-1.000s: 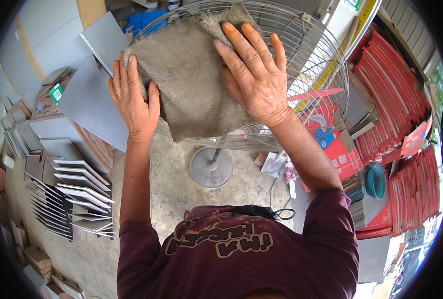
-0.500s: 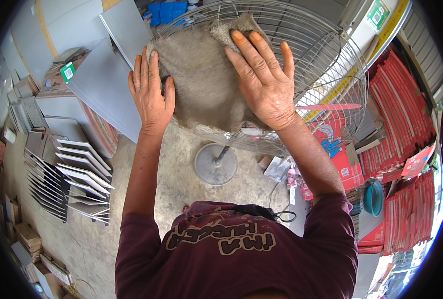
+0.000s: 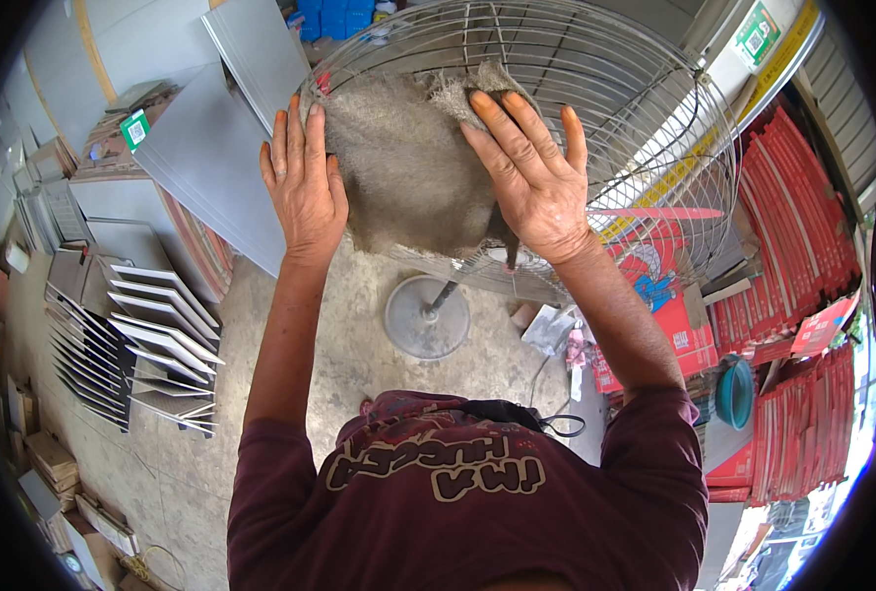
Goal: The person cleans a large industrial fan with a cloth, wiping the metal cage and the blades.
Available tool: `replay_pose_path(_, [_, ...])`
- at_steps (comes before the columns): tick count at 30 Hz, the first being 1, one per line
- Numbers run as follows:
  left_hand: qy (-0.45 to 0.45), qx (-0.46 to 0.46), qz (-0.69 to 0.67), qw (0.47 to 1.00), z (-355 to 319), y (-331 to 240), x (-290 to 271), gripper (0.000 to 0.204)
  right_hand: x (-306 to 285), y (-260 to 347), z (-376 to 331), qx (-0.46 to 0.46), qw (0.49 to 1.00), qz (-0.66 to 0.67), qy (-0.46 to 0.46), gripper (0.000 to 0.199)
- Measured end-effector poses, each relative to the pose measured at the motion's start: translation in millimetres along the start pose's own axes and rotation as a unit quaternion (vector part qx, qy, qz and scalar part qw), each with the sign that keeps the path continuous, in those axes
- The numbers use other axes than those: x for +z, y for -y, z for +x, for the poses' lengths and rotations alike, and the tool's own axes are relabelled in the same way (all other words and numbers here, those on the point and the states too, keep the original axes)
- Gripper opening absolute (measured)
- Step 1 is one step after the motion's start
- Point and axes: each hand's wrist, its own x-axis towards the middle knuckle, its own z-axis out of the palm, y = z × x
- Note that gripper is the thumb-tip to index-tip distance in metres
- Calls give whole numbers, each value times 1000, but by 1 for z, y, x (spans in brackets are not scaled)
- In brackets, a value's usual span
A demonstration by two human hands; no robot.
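Cloth (image 3: 408, 167), grey and coarse, lies spread flat on the wire fan guard (image 3: 615, 118), on the guard's left part. Its right edge is hidden under the right hand (image 3: 531, 177), and its upper right corner is folded over into a lump by the fingertips. How much of the cloth reaches beyond the left hand (image 3: 305, 182) cannot be made out. The fan blades and motor are hard to see behind cloth and wires.

Both hands lie flat, palms down, fingers stretched and a little apart, pointing away from the person; neither is closed around anything, they press on the cloth. The left hand rests on the cloth's left edge, the right on its right side. Both forearms reach straight up from the maroon shirt (image 3: 467, 492).

The cloth's long axis runs from the guard's upper rim down toward the fan's pole (image 3: 445, 294).

Below the guard stands the round base (image 3: 426, 317) on concrete. Left of the guard lean grey sheets (image 3: 211, 163); right of it lie red boxes (image 3: 792, 236)
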Motion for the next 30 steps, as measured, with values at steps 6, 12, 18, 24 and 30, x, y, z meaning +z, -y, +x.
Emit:
replay_pose_path(6, [-35,-13,-4,999,-20,1,3,56,1,2,-15,-4,1000,-6,16,44])
replay_pose_path(12, [-36,-21,-6,999,-29,-4,6,59,0,-3,-30,-11,999,1,34,45])
replay_pose_path(18, [-24,-36,-13,999,-33,-12,5,64,-4,-7,-36,-3,1000,8,28,45])
replay_pose_path(24, [-18,-32,-77,996,-36,-25,10,70,-9,-13,-45,16,1000,15,10,46])
replay_pose_path(30, [-55,8,-72,996,-31,-40,13,70,-19,-24,-56,39,999,1,-4,44])
